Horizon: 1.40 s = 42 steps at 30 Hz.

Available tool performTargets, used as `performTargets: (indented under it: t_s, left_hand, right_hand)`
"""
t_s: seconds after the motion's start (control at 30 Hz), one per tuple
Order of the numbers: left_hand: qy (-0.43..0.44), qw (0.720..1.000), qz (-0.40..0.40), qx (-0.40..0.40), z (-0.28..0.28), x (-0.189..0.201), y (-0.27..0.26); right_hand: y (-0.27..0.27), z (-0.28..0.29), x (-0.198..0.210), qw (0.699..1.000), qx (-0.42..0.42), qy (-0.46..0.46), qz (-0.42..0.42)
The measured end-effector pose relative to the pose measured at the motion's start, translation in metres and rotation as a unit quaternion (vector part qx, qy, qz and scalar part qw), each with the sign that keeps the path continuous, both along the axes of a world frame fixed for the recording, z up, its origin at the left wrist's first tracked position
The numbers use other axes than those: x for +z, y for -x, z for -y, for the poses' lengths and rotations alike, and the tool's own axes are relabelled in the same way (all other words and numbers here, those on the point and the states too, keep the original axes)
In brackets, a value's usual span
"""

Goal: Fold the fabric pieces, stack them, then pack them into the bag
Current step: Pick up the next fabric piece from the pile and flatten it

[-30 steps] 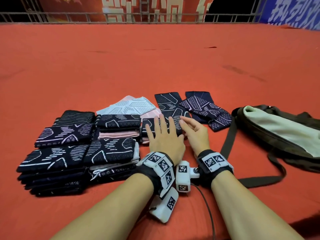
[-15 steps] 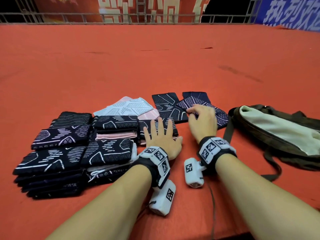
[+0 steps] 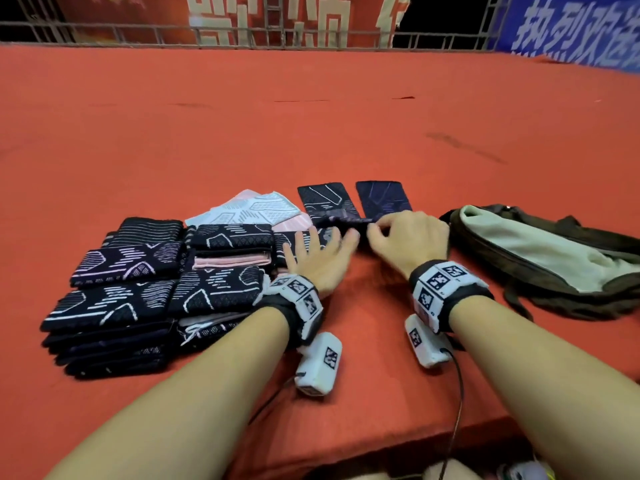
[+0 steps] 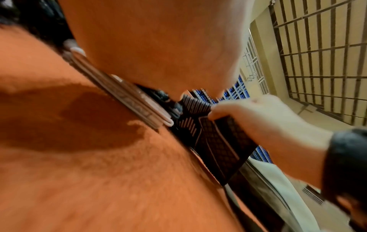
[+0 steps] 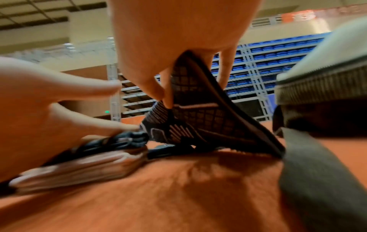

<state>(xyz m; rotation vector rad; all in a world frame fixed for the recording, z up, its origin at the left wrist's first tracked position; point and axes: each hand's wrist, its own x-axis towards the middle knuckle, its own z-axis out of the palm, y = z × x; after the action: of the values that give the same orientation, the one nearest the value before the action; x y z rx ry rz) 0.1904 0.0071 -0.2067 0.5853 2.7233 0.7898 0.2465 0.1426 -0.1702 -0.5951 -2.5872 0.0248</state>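
My right hand (image 3: 377, 233) pinches a dark patterned fabric piece (image 3: 341, 218) and holds it lifted off the red cloth; in the right wrist view thumb and finger grip its raised edge (image 5: 198, 116). My left hand (image 3: 318, 244) lies flat with straight, spread fingers on a small folded stack (image 5: 79, 163) just left of that piece. The left wrist view shows the right hand (image 4: 256, 122) gripping the dark piece (image 4: 216, 141). An open olive bag (image 3: 540, 258) with a pale lining lies to the right.
Several stacks of folded dark and pink pieces (image 3: 114, 303) fill the left. A pale unfolded piece (image 3: 252, 209) and two flat dark pieces (image 3: 323, 199) lie behind the hands. The bag's strap (image 5: 309, 172) runs close beside my right wrist. A metal railing (image 3: 311, 32) borders the far edge.
My right hand moved back to the dark pieces, took hold of one and now draws it, lifted, left toward my left hand. The left hand stays flat on the small stack.
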Motion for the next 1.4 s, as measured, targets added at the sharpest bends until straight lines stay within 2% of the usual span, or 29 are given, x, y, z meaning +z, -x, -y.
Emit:
performTargets:
  t_s: [0.07, 0.1, 0.13, 0.17, 0.2, 0.27, 0.33, 0.37, 0.43, 0.5, 0.6, 0.7, 0.77, 0.83, 0.9, 0.97, 1.03, 1.13, 1.23, 1.4]
  left_hand:
    - [-0.144, 0.989, -0.031, -0.008, 0.006, 0.010, -0.009]
    - [-0.241, 0.970, -0.005, 0.002, 0.006, 0.016, -0.013]
    - [-0.338, 0.940, 0.040, 0.034, 0.004, 0.023, -0.018]
    - [-0.394, 0.913, 0.073, 0.072, 0.000, 0.025, -0.017]
    - [-0.415, 0.899, 0.095, 0.102, -0.003, 0.026, -0.014]
    - [-0.421, 0.888, 0.145, 0.115, -0.001, 0.029, -0.005]
    - [-0.433, 0.871, 0.201, 0.118, 0.008, 0.028, 0.003]
    - [-0.451, 0.858, 0.217, 0.118, 0.012, 0.026, 0.006]
    - [-0.475, 0.835, 0.250, 0.124, 0.020, 0.019, 0.008]
    - [-0.498, 0.807, 0.290, 0.125, 0.027, 0.009, 0.001]
    - [-0.533, 0.769, 0.339, 0.097, 0.038, 0.000, -0.017]
    - [-0.554, 0.750, 0.356, 0.056, 0.039, -0.019, -0.022]
    - [-0.548, 0.771, 0.321, 0.049, 0.036, -0.030, -0.019]
    - [-0.522, 0.809, 0.262, 0.060, 0.032, -0.038, -0.015]
    - [-0.495, 0.837, 0.223, 0.071, 0.031, -0.043, -0.012]
    - [-0.485, 0.845, 0.211, 0.077, 0.033, -0.043, -0.012]
    - [-0.494, 0.836, 0.219, 0.092, 0.037, -0.041, -0.013]
    - [-0.503, 0.831, 0.220, 0.090, 0.038, -0.041, -0.014]
    - [-0.496, 0.839, 0.203, 0.095, 0.038, -0.041, -0.012]
    - [-0.479, 0.854, 0.180, 0.093, 0.039, -0.040, -0.015]
  right_hand:
    - [-0.014, 0.013, 0.005, 0.998, 0.044, 0.003, -0.054]
    - [-0.019, 0.016, 0.005, 0.993, 0.092, 0.041, -0.069]
    - [-0.023, 0.018, 0.004, 0.979, 0.159, 0.105, -0.068]
    - [-0.027, 0.020, 0.003, 0.954, 0.227, 0.189, -0.054]
    - [-0.031, 0.024, 0.003, 0.920, 0.274, 0.277, -0.043]
    - [-0.034, 0.028, 0.006, 0.845, 0.303, 0.435, -0.077]
    - [-0.033, 0.027, 0.005, 0.786, 0.262, 0.536, -0.163]
    - [-0.030, 0.026, 0.001, 0.774, 0.216, 0.556, -0.213]
    - [-0.022, 0.021, -0.013, 0.779, 0.114, 0.553, -0.272]
    - [-0.015, 0.018, -0.029, 0.780, 0.042, 0.581, -0.227]
    - [-0.014, 0.017, -0.054, 0.724, 0.002, 0.679, -0.119]
    - [-0.020, 0.008, -0.076, 0.703, 0.023, 0.696, -0.145]
    - [-0.027, 0.005, -0.079, 0.674, 0.056, 0.720, -0.157]
    - [-0.032, 0.005, -0.076, 0.645, 0.080, 0.739, -0.178]
    - [-0.034, 0.005, -0.074, 0.637, 0.080, 0.740, -0.199]
    - [-0.034, 0.003, -0.074, 0.634, 0.075, 0.742, -0.206]
    - [-0.032, 0.003, -0.074, 0.626, 0.072, 0.749, -0.204]
    - [-0.027, 0.000, -0.076, 0.646, 0.058, 0.738, -0.185]
    - [-0.023, 0.002, -0.076, 0.677, 0.048, 0.717, -0.158]
    - [-0.020, 0.003, -0.078, 0.710, 0.048, 0.691, -0.128]
